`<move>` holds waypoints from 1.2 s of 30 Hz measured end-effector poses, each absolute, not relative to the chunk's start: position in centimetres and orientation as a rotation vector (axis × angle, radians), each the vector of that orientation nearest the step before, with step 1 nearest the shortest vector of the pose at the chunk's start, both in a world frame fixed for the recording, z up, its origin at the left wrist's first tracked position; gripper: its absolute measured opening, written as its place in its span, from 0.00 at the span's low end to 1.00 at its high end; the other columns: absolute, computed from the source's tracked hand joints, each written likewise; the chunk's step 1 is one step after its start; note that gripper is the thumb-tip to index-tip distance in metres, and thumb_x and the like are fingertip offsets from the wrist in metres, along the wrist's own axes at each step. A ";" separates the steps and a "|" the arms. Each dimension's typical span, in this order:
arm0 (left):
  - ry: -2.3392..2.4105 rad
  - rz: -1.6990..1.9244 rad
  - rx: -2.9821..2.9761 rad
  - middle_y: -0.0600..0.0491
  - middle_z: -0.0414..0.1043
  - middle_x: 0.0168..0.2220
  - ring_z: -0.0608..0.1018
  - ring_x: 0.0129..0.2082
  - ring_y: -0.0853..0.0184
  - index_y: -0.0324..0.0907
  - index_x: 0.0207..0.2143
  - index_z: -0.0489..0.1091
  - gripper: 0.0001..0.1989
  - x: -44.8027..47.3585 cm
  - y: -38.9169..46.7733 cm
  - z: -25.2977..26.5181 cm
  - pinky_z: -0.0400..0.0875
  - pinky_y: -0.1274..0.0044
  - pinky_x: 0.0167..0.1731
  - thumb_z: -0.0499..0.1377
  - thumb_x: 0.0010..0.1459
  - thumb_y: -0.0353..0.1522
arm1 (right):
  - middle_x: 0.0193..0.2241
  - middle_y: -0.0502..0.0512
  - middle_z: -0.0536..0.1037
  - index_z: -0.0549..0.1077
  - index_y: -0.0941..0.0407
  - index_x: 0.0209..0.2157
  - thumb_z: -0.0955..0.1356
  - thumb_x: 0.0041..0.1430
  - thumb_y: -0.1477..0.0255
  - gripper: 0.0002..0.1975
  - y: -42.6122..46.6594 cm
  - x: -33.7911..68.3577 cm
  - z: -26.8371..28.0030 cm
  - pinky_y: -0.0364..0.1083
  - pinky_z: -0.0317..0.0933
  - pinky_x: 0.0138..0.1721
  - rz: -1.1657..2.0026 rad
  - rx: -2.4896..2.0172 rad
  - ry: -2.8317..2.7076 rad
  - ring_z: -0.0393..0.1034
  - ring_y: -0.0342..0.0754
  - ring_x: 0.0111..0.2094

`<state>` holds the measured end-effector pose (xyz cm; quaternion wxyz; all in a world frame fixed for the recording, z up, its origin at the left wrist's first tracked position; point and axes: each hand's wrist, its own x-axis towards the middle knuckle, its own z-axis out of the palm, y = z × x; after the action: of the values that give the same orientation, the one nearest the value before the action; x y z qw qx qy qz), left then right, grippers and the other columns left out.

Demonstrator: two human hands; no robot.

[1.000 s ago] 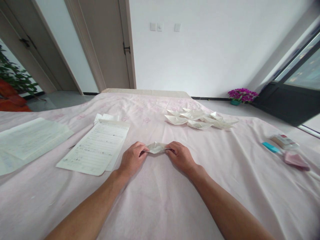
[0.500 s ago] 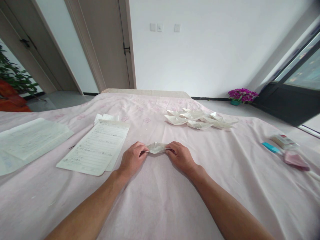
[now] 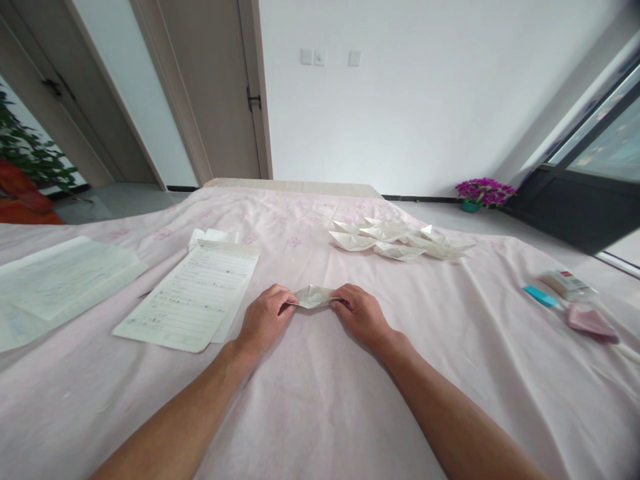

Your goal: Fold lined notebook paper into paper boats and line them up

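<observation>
A small folded paper boat (image 3: 312, 297) sits between my hands, low over the pink cloth. My left hand (image 3: 270, 313) pinches its left end, and my right hand (image 3: 359, 312) pinches the right end. Both sets of fingers are closed, and the fingertips hide the boat's two tips. A peak of paper stands up in its middle. Farther off to the right lies a group of several finished-looking paper boats (image 3: 397, 239), close together. Left of my left hand are lined, handwritten sheets (image 3: 193, 297).
More written paper (image 3: 65, 287) lies at the far left of the pink cloth (image 3: 320, 413). On the right are a clear-wrapped packet (image 3: 567, 283), a light-blue item (image 3: 541, 296) and a pink item (image 3: 593, 323). Purple flowers (image 3: 485, 190) stand on the floor by the wall.
</observation>
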<state>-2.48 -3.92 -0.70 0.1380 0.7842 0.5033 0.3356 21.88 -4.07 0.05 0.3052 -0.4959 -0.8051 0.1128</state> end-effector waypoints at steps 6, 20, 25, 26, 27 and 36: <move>1.471 0.961 2.270 0.54 0.73 0.38 0.77 0.39 0.67 0.46 0.35 0.74 0.08 -2.5 -4.0 -0.6 0.69 0.77 0.38 0.60 0.56 0.24 | 0.32 0.52 0.76 0.75 0.53 0.35 0.66 0.61 0.75 0.05 -4.1 21.8 0.1 0.44 0.61 0.39 0.288 -1.317 -2.136 0.70 0.47 0.37; 1.487 0.964 2.267 0.55 0.74 0.37 0.76 0.38 0.68 0.44 0.34 0.72 0.05 -2.4 -4.1 -0.5 0.68 0.77 0.38 0.60 0.57 0.25 | 0.33 0.51 0.76 0.75 0.54 0.35 0.66 0.62 0.76 0.05 -4.1 21.9 0.0 0.43 0.60 0.40 0.300 -1.333 -2.155 0.70 0.46 0.38; 1.545 0.942 2.266 0.56 0.74 0.35 0.76 0.36 0.69 0.43 0.32 0.72 0.02 -2.6 -4.1 -0.3 0.66 0.78 0.36 0.61 0.57 0.28 | 0.32 0.51 0.75 0.74 0.55 0.33 0.66 0.62 0.75 0.05 -4.2 21.9 0.5 0.42 0.58 0.38 0.285 -1.383 -2.179 0.69 0.46 0.36; 1.559 0.929 2.269 0.56 0.75 0.34 0.76 0.35 0.69 0.43 0.31 0.72 0.02 -2.7 -4.0 -0.3 0.66 0.78 0.35 0.61 0.57 0.28 | 0.32 0.51 0.75 0.73 0.55 0.32 0.66 0.61 0.75 0.05 -4.3 21.9 0.6 0.42 0.58 0.37 0.282 -1.394 -2.181 0.69 0.46 0.36; 1.576 0.915 2.271 0.57 0.75 0.33 0.76 0.34 0.69 0.43 0.30 0.72 0.02 -2.8 -4.0 -0.3 0.65 0.78 0.34 0.62 0.57 0.29 | 0.32 0.51 0.75 0.73 0.55 0.31 0.67 0.61 0.75 0.05 -4.3 21.8 0.7 0.42 0.58 0.37 0.279 -1.399 -2.183 0.69 0.46 0.36; 1.652 0.835 2.249 0.56 0.78 0.32 0.77 0.33 0.68 0.44 0.30 0.75 0.05 -3.6 -3.6 -0.1 0.64 0.79 0.33 0.61 0.58 0.34 | 0.32 0.50 0.78 0.75 0.53 0.30 0.67 0.61 0.74 0.06 -4.3 22.2 0.9 0.43 0.58 0.38 0.225 -1.435 -2.185 0.70 0.46 0.37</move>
<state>-3.64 -3.57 -0.06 0.1142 0.7670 0.5636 0.2847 22.20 -4.26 0.91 0.2561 -0.5288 -0.8050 0.0828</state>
